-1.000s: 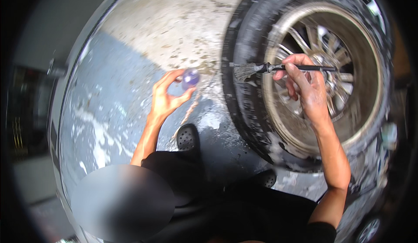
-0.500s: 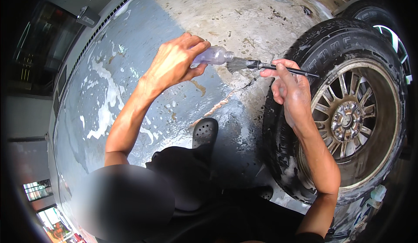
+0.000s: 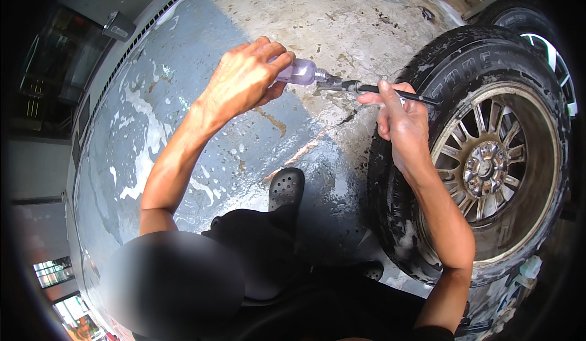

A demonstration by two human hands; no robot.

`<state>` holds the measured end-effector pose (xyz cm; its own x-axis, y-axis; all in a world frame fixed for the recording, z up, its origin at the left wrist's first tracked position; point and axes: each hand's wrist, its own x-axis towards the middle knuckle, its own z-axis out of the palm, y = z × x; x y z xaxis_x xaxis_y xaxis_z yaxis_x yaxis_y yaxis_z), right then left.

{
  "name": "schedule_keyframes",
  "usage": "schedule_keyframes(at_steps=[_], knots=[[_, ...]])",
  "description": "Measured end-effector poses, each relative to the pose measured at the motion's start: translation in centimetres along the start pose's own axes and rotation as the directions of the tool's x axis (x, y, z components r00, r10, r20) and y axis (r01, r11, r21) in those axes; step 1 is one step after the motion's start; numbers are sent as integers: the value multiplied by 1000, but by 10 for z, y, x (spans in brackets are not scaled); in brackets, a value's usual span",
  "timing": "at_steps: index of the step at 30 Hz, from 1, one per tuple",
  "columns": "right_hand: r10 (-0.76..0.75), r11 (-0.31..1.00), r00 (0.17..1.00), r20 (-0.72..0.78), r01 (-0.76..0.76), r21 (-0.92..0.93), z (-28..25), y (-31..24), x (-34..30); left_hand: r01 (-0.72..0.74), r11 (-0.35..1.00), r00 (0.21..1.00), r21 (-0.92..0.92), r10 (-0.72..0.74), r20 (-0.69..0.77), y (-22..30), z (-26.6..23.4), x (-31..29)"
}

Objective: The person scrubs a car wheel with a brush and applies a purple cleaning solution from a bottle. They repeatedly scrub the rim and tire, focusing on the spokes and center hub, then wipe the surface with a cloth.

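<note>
My left hand is wrapped round a small clear bottle holding a pale purple liquid. The bottle lies tipped on its side, its uncapped neck facing right. In my right hand is a thin black-handled brush, pinched between thumb and fingers. Its grey bristles meet the bottle's mouth; whether any liquid is flowing onto them I cannot tell. Just right of my right hand stands a wet black tire on a dirty multi-spoke wheel.
Another wheel stands behind at the far right. White foam streaks the wet blue-grey floor. A clear plastic bottle is at the lower right. My dark clog rests on the floor, and a drain grate runs along the left.
The bottle's neck and the brush's bristles have come together, the brush shifting slightly left. My left hand has moved a little up and left.
</note>
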<state>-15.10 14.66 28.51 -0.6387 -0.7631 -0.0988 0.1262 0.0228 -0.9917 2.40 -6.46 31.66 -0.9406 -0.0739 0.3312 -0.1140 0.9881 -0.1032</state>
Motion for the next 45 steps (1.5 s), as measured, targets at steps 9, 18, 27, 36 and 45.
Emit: schedule_keyframes(at_steps=[9, 18, 27, 36, 45], knots=[[27, 999, 995, -95, -23, 35, 6, -2, 4, 79, 995, 996, -67, -81, -30, 6, 1, -5], [-339, 721, 937, 90, 320, -615, 6, 2, 17, 384, 801, 895, -459, -445, -28, 10, 48, -26], [-295, 722, 953, 67, 268, -638, -3, 3, 41, 538, 570, 717, -621, -697, -19, 16, 134, -70], [-155, 852, 959, -239, 252, 459, -85, -33, 21, 624, 345, 577, -701, -809, 115, 41, 211, -116], [-621, 779, 552, -557, 362, -512, -230, -89, -94, 615, 333, 634, -715, -748, 198, 67, 241, -143]])
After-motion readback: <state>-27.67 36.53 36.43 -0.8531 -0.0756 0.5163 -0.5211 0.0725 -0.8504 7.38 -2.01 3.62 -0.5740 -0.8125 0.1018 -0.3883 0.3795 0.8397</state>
